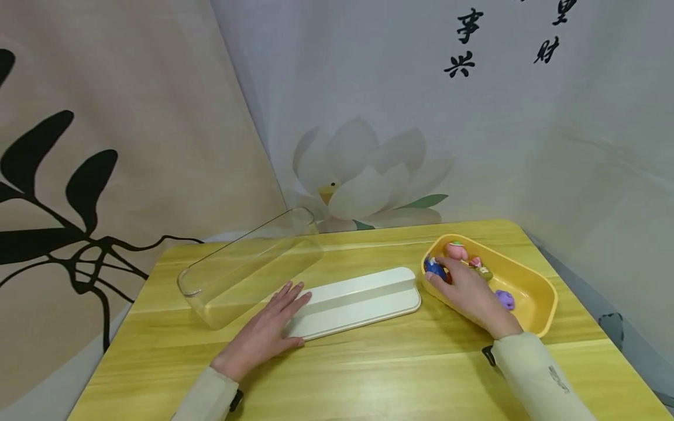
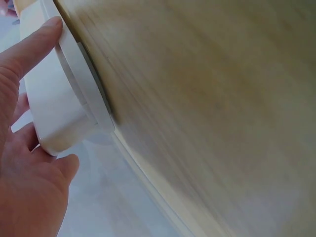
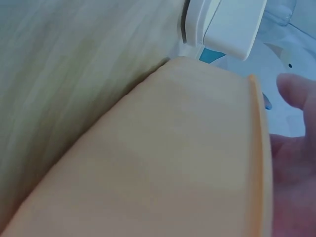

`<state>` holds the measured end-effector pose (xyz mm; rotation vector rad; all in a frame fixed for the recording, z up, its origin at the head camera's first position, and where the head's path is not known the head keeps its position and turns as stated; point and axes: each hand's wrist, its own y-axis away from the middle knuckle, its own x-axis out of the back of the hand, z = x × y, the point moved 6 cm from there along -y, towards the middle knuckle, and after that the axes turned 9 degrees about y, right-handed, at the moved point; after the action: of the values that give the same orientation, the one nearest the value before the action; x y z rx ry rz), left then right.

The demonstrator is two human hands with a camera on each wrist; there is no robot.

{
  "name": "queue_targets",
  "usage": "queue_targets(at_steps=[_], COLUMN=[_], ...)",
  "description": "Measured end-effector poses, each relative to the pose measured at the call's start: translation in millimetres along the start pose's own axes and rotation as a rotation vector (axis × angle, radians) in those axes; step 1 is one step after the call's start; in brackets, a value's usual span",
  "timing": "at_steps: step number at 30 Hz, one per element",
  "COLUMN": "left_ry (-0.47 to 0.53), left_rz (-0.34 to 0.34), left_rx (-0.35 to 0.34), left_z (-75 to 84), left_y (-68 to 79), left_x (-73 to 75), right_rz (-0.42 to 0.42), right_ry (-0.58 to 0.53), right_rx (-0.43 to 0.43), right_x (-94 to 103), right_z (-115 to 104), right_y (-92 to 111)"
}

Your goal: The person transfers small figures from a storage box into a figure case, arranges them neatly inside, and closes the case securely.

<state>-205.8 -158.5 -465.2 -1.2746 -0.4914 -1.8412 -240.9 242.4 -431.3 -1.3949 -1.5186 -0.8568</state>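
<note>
In the head view, my left hand (image 1: 263, 336) holds the left end of a long white lid-like piece (image 1: 363, 298) with a raised ridge. The left wrist view shows the thumb on one edge of this white piece (image 2: 54, 94) and fingers bent at its other side. My right hand (image 1: 474, 295) reaches into a yellow tray (image 1: 544, 310), thumb and fingers around a small dark blue toy (image 1: 434, 269) at its left end. Beside them in the tray lie a pink peach-like toy (image 1: 457, 251), a pink-and-green figure (image 1: 481, 270) and a purple toy (image 1: 505, 300).
A clear, long container (image 1: 253, 275) stands at the back left of the wooden table (image 1: 347, 374), behind the white piece. Printed cloth (image 1: 368, 88) hangs behind the table. In the right wrist view the tray's outer wall (image 3: 163, 148) fills the middle.
</note>
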Motion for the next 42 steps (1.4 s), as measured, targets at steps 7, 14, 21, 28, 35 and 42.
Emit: queue_targets(at_steps=[7,14,21,28,35,42], left_ry=[0.021,0.035,0.028,0.033,0.024,0.034], left_rz=[-0.003,-0.006,-0.004,-0.004,0.000,-0.005], left_rx=[0.003,0.002,0.002,-0.002,-0.012,-0.002], left_z=[1.6,2.1,2.1,2.8,2.9,1.8], left_y=[-0.9,-0.5,-0.3,-1.1,-1.5,-1.1], left_x=[0.4,-1.0,-2.0,-1.5,0.1,0.1], right_rz=[-0.059,-0.096,-0.119,-0.064,0.006,0.024], right_ry=[-0.045,-0.095,-0.139,-0.238,-0.311,-0.325], right_rx=[-0.012,-0.027,-0.090,-0.112,-0.137,-0.158], right_x=[-5.3,-8.7,-12.4,-2.7,16.2,31.0], right_z=[6,10,16,17,18,13], right_y=[-9,-10,-12,-7,4,17])
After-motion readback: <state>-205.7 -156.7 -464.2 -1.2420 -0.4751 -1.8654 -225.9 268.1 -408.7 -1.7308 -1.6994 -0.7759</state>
